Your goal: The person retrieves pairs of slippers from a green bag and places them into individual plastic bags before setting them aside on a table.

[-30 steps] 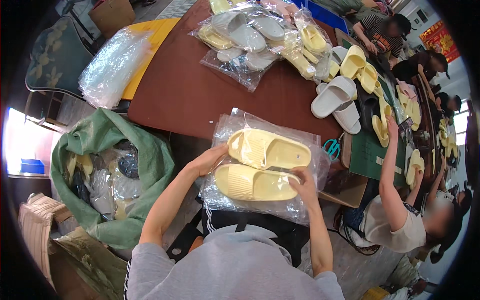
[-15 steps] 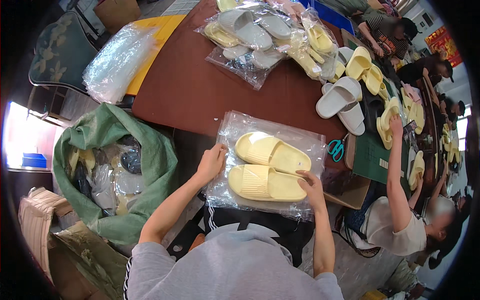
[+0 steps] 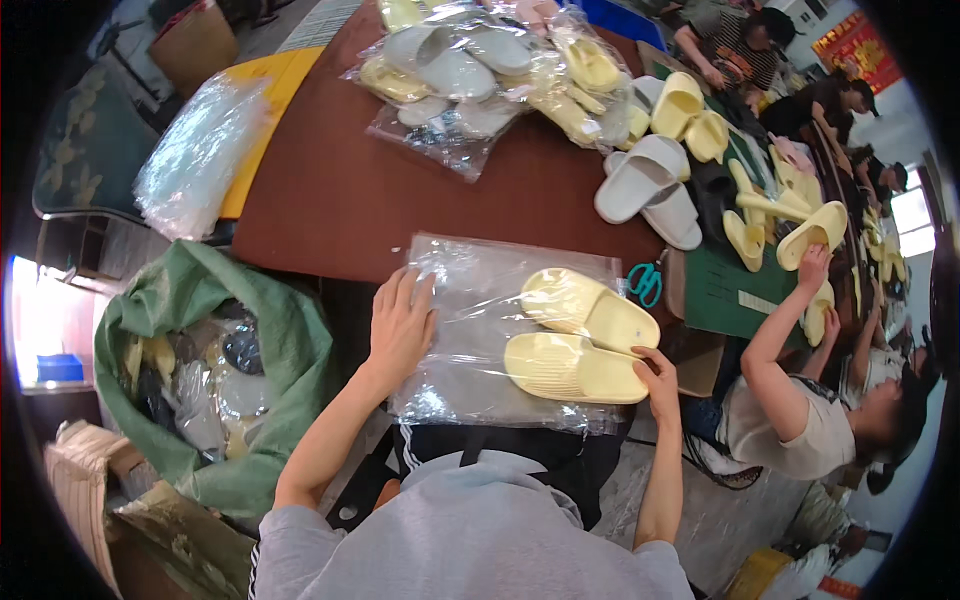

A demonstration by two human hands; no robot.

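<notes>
Clear plastic wraps a pair of pale yellow slippers (image 3: 580, 340) that lie side by side in a transparent bag (image 3: 470, 340) at the near edge of the dark red-brown worktop (image 3: 330, 200). The left hand (image 3: 402, 325) lies flat and open on the bag's empty left part, fingers spread, pressing the film down without gripping anything. The right hand (image 3: 660, 385) sits at the bag's right end, fingers curled against the tip of the nearer slipper through the plastic; whether it pinches the film I cannot tell. Just beyond the bag's right corner lie teal-handled scissors (image 3: 647, 283). Farther back on the worktop is a heap of bagged slippers (image 3: 480, 70) in white and yellow, and to its right loose white slippers (image 3: 650, 190). A stack of empty clear bags (image 3: 195, 155) rests at the left, off the worktop's edge. Below it stands an open green sack (image 3: 280, 330) holding more bagged goods. To the right, another person's hand (image 3: 812, 268) holds a yellow slipper (image 3: 810, 232).
</notes>
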